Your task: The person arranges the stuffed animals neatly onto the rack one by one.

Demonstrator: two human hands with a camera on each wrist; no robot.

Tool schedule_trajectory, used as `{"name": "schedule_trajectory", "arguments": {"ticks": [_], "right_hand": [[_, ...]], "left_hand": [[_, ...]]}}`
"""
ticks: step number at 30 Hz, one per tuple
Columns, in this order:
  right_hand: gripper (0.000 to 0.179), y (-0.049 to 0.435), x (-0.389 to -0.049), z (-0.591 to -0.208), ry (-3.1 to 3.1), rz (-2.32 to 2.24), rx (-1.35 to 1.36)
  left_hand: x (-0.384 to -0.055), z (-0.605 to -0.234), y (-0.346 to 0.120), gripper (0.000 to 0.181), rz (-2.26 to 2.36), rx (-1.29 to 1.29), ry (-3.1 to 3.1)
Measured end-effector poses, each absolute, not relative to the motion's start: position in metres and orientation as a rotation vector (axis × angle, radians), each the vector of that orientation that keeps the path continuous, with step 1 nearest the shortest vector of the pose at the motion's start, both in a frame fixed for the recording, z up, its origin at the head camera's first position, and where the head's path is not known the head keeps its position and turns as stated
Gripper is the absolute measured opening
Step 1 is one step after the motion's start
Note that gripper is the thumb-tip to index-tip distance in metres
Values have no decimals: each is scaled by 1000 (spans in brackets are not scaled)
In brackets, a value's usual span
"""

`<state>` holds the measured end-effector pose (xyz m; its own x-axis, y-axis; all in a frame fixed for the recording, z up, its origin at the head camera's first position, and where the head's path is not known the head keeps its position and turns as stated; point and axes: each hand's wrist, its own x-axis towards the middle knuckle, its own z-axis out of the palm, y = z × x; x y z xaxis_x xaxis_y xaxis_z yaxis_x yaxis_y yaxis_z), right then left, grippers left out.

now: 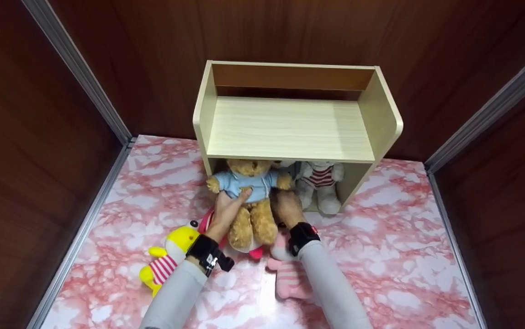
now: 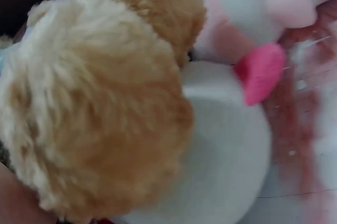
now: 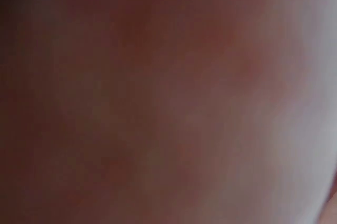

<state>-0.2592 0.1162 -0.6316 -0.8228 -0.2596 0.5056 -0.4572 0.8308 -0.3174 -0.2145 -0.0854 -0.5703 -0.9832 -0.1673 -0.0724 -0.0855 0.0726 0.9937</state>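
A brown teddy bear (image 1: 248, 187) in a light blue hoodie sits upright at the left of the shelf's lower compartment, its head partly under the middle board. My left hand (image 1: 229, 208) grips its side, thumb across the hoodie front. In the left wrist view the bear's furry leg (image 2: 95, 108) fills much of the frame, over a round white plush part (image 2: 226, 145). My right hand (image 1: 287, 205) is at the bear's other side, fingers in shadow; I cannot tell whether they hold it. A white plush toy in a striped top (image 1: 320, 180) sits right of that hand.
The two-tier wooden shelf (image 1: 289, 128) stands against the dark back wall. On the marbled floor (image 1: 390, 256) lie a yellow plush toy (image 1: 182, 237) by my left wrist and a pink striped plush (image 1: 289, 276) under my right forearm. The right wrist view is blurred by something very close.
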Motion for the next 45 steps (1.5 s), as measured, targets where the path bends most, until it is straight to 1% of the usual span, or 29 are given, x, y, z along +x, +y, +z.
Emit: {"name": "schedule_trajectory", "arguments": {"ticks": [1,2,4,5,8,10,11,14,18,20,23,27,29,32,36,38,41,45], "right_hand": [[14,110,-244,-599,-2624,682,464],[15,107,-237,-583,-2691,708,414],[13,102,-233,-567,-2769,744,337],[12,101,-232,-565,-2796,750,312],[14,105,-241,-587,-2811,719,315],[17,107,-245,-598,-2796,704,343],[19,110,-248,-604,-2787,699,358],[21,112,-252,-611,-2778,722,364],[19,113,-254,-608,-2814,786,330],[18,113,-255,-607,-2820,791,327],[15,112,-255,-605,-2816,781,333],[17,112,-253,-605,-2839,759,349],[16,112,-252,-606,-2859,760,346],[15,113,-252,-607,-2873,774,335],[14,117,-251,-609,-2859,758,336],[13,118,-251,-610,-2828,747,352],[16,120,-250,-610,-2744,758,376],[25,124,-250,-612,-2612,755,385]], "left_hand": [[-217,-570,-85,67,-2073,295,-2270],[-221,-569,-86,70,-2050,307,-2292],[-228,-569,-86,71,-1993,327,-2345],[-232,-570,-86,66,-1957,327,-2368],[-245,-572,-86,42,-1821,308,-2428],[-253,-573,-87,39,-1771,294,-2447],[-256,-573,-87,42,-1754,281,-2459],[-265,-573,-89,40,-1717,281,-2494],[-275,-574,-87,60,-1616,282,-2563],[-280,-577,-85,57,-1527,271,-2581],[-288,-583,-80,44,-1386,239,-2561],[-297,-590,-75,34,-1261,201,-2477],[-301,-594,-73,35,-1213,205,-2432],[-305,-601,-67,42,-1110,250,-2422],[-304,-608,-60,52,-965,339,-2497],[-303,-610,-58,53,-910,361,-2517],[-303,-614,-59,53,-810,354,-2533],[-308,-616,-64,53,-790,324,-2596]]}}
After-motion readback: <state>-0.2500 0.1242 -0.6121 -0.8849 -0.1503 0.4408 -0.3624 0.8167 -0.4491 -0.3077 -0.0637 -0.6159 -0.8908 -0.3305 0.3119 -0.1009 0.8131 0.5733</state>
